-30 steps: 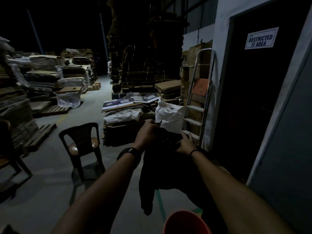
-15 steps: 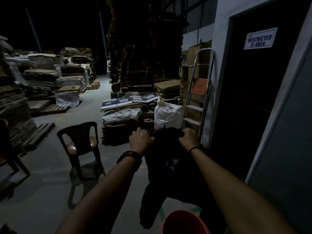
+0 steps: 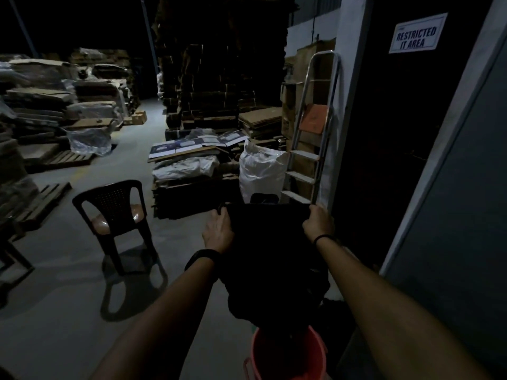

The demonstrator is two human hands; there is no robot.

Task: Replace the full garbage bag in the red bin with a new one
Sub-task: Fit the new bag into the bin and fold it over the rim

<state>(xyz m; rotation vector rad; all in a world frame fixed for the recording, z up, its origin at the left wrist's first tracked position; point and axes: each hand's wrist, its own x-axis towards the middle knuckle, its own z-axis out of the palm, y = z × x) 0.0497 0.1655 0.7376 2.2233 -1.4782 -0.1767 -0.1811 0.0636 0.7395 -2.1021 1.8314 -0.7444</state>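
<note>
A black garbage bag (image 3: 271, 259) hangs spread out in front of me, its top edge stretched level between both hands. My left hand (image 3: 219, 231) grips the bag's left top corner and my right hand (image 3: 318, 226) grips the right top corner. The bag's lower end dangles just above the red bin (image 3: 288, 357), which stands on the floor at the bottom of the view. The bin's inside is dim and partly hidden by the bag.
A dark plastic chair (image 3: 115, 215) stands on the floor to the left. Stacked cardboard (image 3: 192, 187), a white sack (image 3: 260, 174) and a step ladder (image 3: 312, 138) lie ahead. A dark door with a "Restricted IT Area" sign (image 3: 417, 32) is at the right.
My hands have moved apart and lower, pulling the bunched bag open into a wide flat sheet. The bag's bottom now hangs over the red bin.
</note>
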